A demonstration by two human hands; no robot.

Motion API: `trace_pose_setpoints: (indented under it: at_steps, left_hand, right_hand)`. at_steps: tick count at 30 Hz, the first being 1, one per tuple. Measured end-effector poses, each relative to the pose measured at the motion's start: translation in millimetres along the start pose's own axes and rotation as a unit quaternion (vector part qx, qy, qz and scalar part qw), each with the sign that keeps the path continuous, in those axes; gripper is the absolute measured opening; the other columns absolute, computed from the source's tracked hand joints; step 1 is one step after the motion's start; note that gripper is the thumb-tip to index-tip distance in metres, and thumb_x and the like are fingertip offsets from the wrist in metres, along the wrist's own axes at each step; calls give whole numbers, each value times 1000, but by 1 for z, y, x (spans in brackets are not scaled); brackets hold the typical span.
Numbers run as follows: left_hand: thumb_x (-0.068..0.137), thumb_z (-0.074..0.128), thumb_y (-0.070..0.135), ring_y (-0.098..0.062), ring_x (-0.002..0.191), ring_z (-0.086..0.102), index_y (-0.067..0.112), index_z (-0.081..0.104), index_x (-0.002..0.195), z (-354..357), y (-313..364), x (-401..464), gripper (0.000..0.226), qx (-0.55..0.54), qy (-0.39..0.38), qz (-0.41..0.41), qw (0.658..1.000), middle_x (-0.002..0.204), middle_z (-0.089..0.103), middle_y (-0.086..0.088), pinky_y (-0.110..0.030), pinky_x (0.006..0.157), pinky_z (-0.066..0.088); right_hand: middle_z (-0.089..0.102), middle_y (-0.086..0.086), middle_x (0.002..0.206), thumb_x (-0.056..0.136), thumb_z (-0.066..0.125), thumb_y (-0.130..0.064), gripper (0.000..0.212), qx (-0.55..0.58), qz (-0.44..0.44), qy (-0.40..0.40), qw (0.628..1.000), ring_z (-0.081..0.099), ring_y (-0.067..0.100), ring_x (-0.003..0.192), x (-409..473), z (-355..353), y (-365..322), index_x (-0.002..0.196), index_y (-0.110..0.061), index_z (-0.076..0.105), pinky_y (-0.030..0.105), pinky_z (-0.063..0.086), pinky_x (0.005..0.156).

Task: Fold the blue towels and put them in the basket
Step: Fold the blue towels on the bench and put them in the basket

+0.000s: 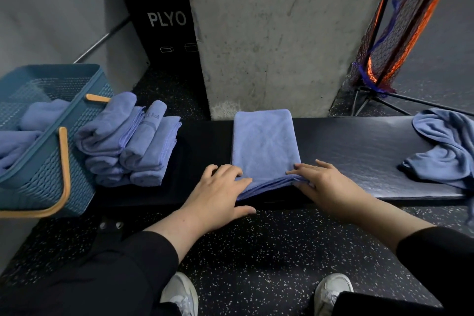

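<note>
Head view: both hands work the near edge of a half-folded blue towel [264, 146] that lies flat across the dark bench [359, 151]. The left hand [218, 195] and right hand [325, 182] each pinch a near corner, fingers on top of the layered hem and thumbs apparently below, likely so the stacked layers stay aligned for the next fold away from the body. Left of the grip sits a pile of folded towels [128, 141], and beyond it the blue basket [51, 161], which holds a few towels. Right of the grip, a crumpled towel [446, 146] waits unfolded.
</note>
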State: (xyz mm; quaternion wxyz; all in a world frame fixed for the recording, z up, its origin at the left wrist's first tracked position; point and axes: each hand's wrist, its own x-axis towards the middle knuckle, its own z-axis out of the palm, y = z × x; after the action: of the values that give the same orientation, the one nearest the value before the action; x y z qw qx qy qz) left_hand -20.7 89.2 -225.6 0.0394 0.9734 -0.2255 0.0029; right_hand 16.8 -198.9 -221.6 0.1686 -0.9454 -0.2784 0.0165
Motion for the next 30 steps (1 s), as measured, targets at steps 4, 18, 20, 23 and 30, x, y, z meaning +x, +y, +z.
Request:
trace_pose_setpoints:
  at_steps: [4,18,20,23,30]
  left_hand:
    - [91,64,45,-10,109,48,30,68,105,2,-4,4,21,-90,64,-16,994,108,50,15,-39,103,35]
    - [97,66,26,-3,77,66,16,74,100,-32,-15,10,13,-507,7,-192,840,94,77,-3,-25,72,51]
    - [96,66,26,-3,78,68,15,74,99,-32,-18,23,14,-510,23,-209,834,91,77,0,-25,71,51]
    - [94,69,29,-10,79,66,11,73,92,-27,-25,48,18,-485,49,-236,841,89,76,-4,-41,75,53]
    - [97,64,38,-13,101,63,20,55,137,-27,-36,99,45,-433,148,-321,829,113,67,3,-27,86,46]
  right_hand:
    - [65,4,83,103,46,-40,27,61,91,-8,994,55,24,89,-1,-14,-13,93,-17,55,4,31,79]
    - [55,3,74,99,57,-42,35,383,213,24,899,46,14,66,8,-33,-29,88,-10,64,32,40,61]
    - [56,2,74,99,56,-44,40,365,234,50,900,47,13,65,19,-26,-24,93,-5,64,32,41,60]
    - [51,3,69,98,58,-42,44,347,254,96,898,43,13,61,44,-23,-14,93,1,63,32,37,58]
    - [66,2,87,95,61,-46,37,217,313,107,918,60,21,86,90,-12,20,98,-10,69,29,43,70]
